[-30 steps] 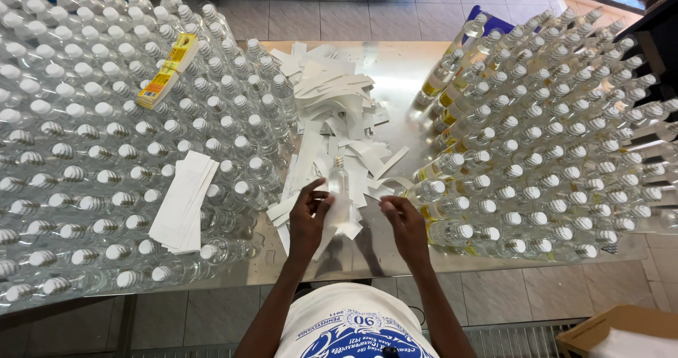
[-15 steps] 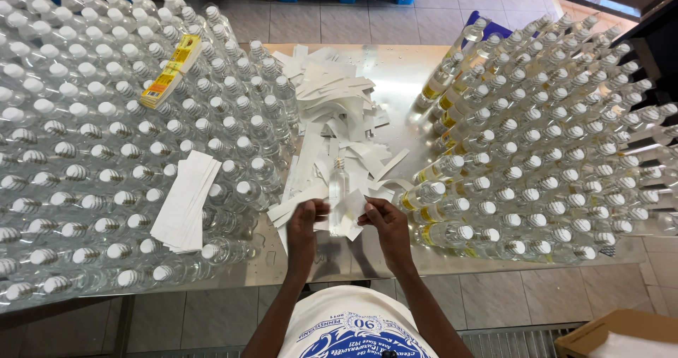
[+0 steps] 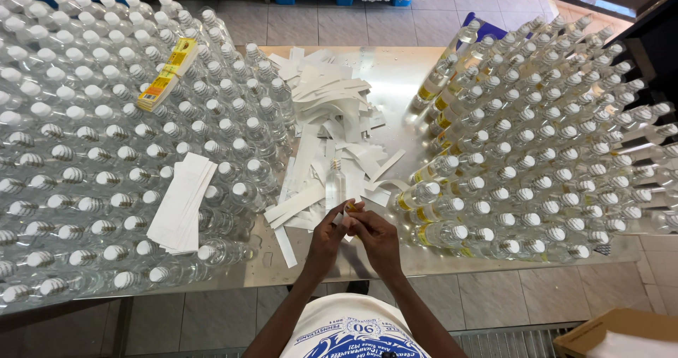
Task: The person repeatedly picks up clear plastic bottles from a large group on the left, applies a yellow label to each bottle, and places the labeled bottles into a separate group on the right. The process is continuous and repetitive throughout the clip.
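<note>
Clear bottle (image 3: 335, 183): it lies on the metal table (image 3: 402, 82) among the paper strips, cap end away from the person, its near end held up at the fingertips of both hands, just in front of the body.
Far left: a dense block of clear bottles with white caps (image 3: 85, 132) covers the left part of the table, standing upright and touching one another.
On that block, upper part: a yellow stack of labels (image 3: 168, 73) rests tilted across the caps.
On that block, lower part: a stack of white strips (image 3: 183, 203) lies on top of the caps, near the block's right edge.
Centre: a loose heap of white paper strips (image 3: 328, 111) spreads from the far side of the table down to the hands, overlapping in all directions.
Left hand (image 3: 330, 236): fingers bent, tips pinched on the near end of the clear bottle, where a small yellow piece shows.
Right hand (image 3: 377, 235): just beside the left, touching it, fingertips closed on the same end of the bottle.
Right: a second block of bottles with yellow labels (image 3: 537, 139) stands packed together, its nearest row just beside the right hand.
Bottom right corner: a cardboard box (image 3: 621, 333) sits on the tiled floor.
</note>
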